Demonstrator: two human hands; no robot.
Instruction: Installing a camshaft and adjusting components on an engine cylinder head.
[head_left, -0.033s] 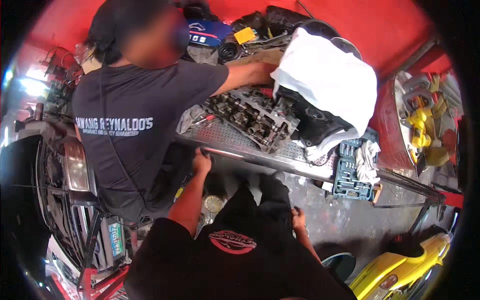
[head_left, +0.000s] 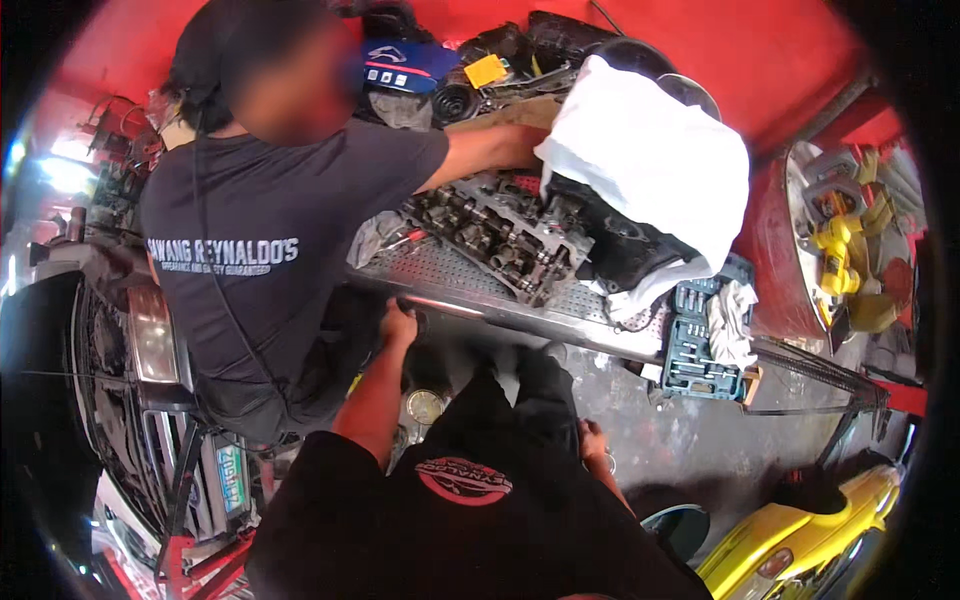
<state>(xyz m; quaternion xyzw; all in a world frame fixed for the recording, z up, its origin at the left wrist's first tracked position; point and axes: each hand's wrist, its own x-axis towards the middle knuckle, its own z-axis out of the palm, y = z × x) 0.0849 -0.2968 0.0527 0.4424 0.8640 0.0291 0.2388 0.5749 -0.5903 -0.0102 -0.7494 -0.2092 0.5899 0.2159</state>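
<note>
Left hand [head_left: 398, 326] and right hand [head_left: 592, 441] are showing part-curled, contents indiscernible, nearside of cylinder head [head_left: 505, 238]; leaving co-worker's arm [head_left: 478, 160] room is seeming best.

An engine part [head_left: 505, 240] lies on the bench [head_left: 425, 268], with a tool case [head_left: 688, 352] to its right.

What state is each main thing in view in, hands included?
Left hand, curled, near the bench; contents unclear.
Right hand, lowered; contents unclear.
Engine part, lying uncovered on the bench.
White cloth, draped partly over a dark part.
Tool case, open, tools inside.
Rag, crumpled, partly over the tool case.
</note>
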